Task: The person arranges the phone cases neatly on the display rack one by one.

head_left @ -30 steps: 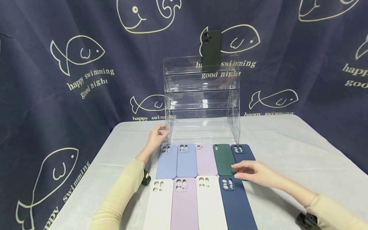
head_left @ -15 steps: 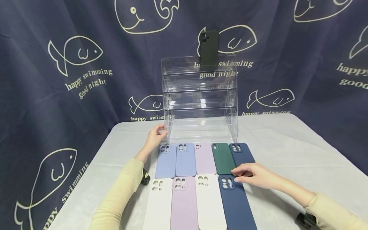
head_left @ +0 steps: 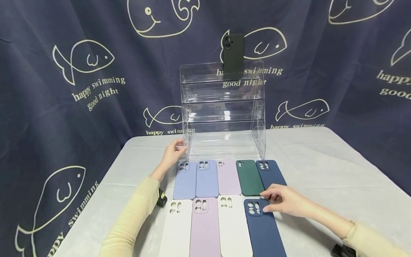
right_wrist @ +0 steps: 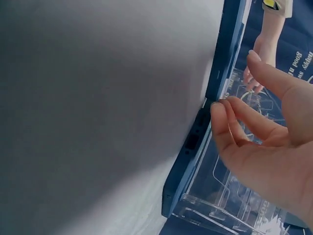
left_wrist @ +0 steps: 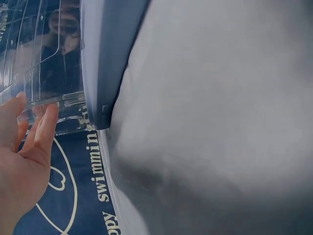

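The left sleeve (head_left: 130, 217) and right sleeve (head_left: 372, 237) are long, plain and pale yellow, the left one creased in soft folds. Both cuffs stop short of the wrists. Beside each cuff sits a blocky black device, the left one (head_left: 162, 198) bearing a yellow-green patch, the right one (head_left: 344, 251) partly cropped. The fingers (right_wrist: 254, 117) are bare and slender.

Glossy plastic rack (head_left: 221, 147), matt cases (head_left: 229, 182)

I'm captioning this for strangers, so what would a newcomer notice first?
Probably the clear tiered rack on the table, with a black phone case standing at its top. Next, the two rows of phone cases lying in front, the right hand at the near row's navy case.
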The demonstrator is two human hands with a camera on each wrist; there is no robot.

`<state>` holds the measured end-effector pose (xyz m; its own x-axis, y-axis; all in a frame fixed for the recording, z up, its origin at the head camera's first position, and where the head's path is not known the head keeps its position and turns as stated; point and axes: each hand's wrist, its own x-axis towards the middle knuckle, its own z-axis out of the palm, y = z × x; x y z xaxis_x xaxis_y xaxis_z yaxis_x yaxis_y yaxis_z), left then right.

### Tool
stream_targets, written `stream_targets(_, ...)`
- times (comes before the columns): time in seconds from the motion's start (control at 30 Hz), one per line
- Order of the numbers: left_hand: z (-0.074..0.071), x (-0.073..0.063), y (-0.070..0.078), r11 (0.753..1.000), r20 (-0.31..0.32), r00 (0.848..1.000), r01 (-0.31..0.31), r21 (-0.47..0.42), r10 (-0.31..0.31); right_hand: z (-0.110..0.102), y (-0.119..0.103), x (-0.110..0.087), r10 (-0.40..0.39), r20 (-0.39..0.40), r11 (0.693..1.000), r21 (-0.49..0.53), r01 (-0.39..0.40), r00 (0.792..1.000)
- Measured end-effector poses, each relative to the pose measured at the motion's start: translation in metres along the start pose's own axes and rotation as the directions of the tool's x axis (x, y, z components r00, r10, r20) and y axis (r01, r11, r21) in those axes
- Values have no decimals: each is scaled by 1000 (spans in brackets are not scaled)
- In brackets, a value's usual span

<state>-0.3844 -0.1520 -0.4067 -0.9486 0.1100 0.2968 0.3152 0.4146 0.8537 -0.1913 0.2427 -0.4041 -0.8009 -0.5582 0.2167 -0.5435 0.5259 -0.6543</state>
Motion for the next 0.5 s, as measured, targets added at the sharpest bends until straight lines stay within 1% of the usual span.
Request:
stream_targets(0.13,0,1,0,1000,0,1000,5,-6,-5,1,-1,-3,52,22,999,-3,-51,998)
stream_targets(0.27,0,2,-1,1000,-1,1000,4,-8,-4,2,0,-5,88,53,996,-29,-87,995)
stream_targets(0.4,0,2,-2,1000,-2,1000,-5,-8,5,3,1,-4,111,73,993,-53,-108,991)
stream_targets(0.5,0,2,-2,1000,-3,1000,-6,-7,6,4,1,-3,113,71,993,-53,-109,991)
